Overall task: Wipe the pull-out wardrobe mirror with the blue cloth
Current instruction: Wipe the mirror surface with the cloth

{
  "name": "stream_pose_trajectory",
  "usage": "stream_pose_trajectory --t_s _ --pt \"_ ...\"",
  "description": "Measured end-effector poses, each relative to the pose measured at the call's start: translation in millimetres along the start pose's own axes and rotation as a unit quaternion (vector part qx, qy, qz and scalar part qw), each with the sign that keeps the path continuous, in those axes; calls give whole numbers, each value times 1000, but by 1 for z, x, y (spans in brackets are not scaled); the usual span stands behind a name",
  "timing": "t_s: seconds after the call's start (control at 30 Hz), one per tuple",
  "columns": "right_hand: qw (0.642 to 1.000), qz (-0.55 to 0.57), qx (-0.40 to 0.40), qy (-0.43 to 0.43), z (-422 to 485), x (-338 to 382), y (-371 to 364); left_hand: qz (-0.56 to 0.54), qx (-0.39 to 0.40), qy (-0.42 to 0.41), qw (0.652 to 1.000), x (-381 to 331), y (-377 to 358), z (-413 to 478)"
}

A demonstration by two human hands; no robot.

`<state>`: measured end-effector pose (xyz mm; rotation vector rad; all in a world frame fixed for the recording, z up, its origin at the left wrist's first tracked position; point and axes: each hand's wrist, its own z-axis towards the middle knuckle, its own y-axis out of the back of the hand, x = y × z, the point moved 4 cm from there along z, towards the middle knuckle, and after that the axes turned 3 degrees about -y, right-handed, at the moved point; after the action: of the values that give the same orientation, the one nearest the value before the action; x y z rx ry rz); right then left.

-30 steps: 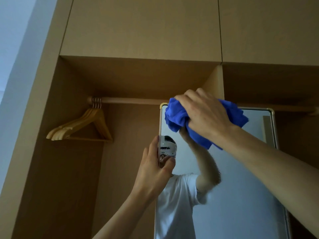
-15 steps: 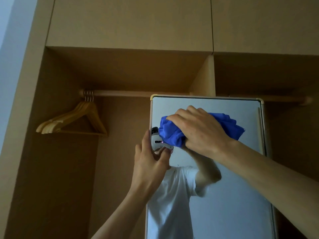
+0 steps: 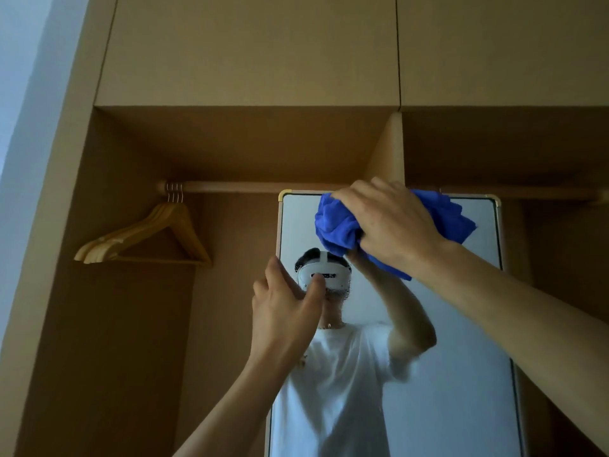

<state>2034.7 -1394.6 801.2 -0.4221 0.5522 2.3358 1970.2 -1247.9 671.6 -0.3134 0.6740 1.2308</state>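
Wiping in hand: right hand (image 3: 392, 225) clutching bunched blue cloth (image 3: 333, 229) against top of pull-out mirror (image 3: 461, 324), left hand (image 3: 283, 311) pinching its left edge; next move, by judgement, needs firm strokes downward over lower glass.

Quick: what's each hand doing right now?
Left hand: holding the mirror by its left edge.
Right hand: gripping the bunched blue cloth against the mirror's top.

Head view, sole camera, wide-angle: looks forward and upward into the wardrobe (image 3: 247, 51), close behind the right grip (image 3: 392, 225); mirror (image 3: 461, 324) directly beyond, rail (image 3: 247, 187) leftward.
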Motion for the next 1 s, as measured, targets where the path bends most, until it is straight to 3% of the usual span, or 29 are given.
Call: stream_pose_trajectory --t_s 0.27,0.7,1.0 --pt "998 29 42 26 -46 9 -15 33 -31 10 999 -2 -11 -5" --pt "999 -20 -8 -35 -8 -48 13 52 -75 -20 996 -32 -16 35" --pt "995 66 73 9 -51 -42 1 41 -131 -54 989 -24 -32 21"
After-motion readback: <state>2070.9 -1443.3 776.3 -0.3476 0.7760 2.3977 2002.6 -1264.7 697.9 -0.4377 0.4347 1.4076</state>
